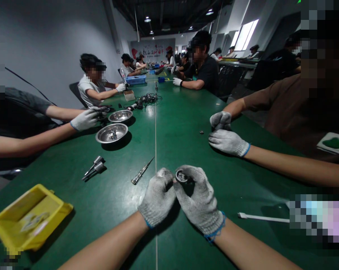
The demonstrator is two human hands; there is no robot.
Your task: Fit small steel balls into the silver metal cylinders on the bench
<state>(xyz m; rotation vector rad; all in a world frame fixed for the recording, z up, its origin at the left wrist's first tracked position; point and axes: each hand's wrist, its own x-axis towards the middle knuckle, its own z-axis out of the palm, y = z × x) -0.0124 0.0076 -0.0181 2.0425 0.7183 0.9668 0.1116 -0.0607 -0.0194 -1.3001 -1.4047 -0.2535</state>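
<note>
Both of my hands wear pale knitted gloves and meet above the green table. Between the thumb and fingers of my right hand [199, 198] is a small round metal part [182, 176], its open, ring-shaped end facing me. My left hand [159, 195] is closed right beside that part, fingertips pinched together; whatever they hold is hidden. A screwdriver with a clear handle [138, 176] lies just beyond my left hand. Farther left, two metal pieces with thick cylindrical heads and thin shafts [95, 168] rest on the tabletop.
At left sits a yellow bin [50, 221] with small pale pieces inside. Two steel bowls [102, 140] stand farther off, near a tangle of black cables [148, 100]. A white cable [265, 217] lies at right. Co-workers' gloved hands [230, 142] work along both sides.
</note>
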